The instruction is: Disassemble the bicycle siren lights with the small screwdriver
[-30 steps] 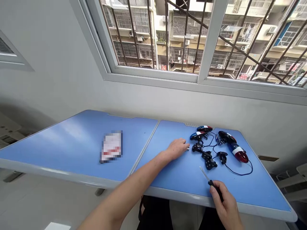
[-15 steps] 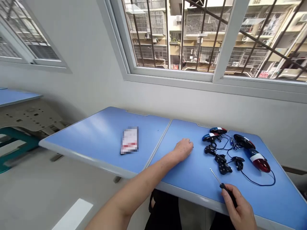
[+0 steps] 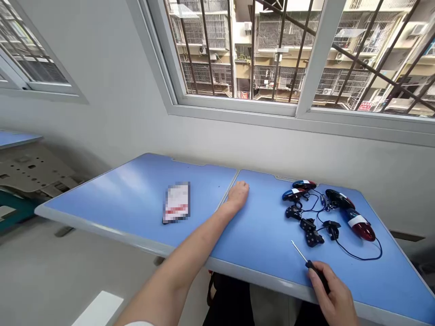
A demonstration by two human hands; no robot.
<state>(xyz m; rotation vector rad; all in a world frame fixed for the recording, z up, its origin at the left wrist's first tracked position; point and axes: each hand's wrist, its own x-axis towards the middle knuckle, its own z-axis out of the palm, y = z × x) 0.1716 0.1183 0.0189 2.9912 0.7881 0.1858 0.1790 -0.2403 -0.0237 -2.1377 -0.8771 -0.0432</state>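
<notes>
My right hand (image 3: 335, 294) is wrapped round the black handle of a screwdriver (image 3: 316, 271) at the table's front edge, its thin metal shaft pointing up and left. My left hand (image 3: 238, 194) is stretched far forward, closed in a fist near the seam between the tabletops; whatever it may hold is hidden. To the right lie several glossy blue, white and red bike horn-like units, one large with a red end (image 3: 363, 228) and a smaller one (image 3: 294, 194). Black cables join them to small black button pieces (image 3: 311, 233) and a black clip (image 3: 332, 228).
A blurred white card or phone-like thing (image 3: 176, 203) lies on the left blue tabletop (image 3: 136, 199). Behind the table rise a white wall (image 3: 217, 140) and a barred window. Another blue desk (image 3: 16, 138) stands at the far left.
My left hand has moved left and away from me, from the right tabletop to near the seam. The view has shifted slightly right. My right hand still holds the screwdriver.
</notes>
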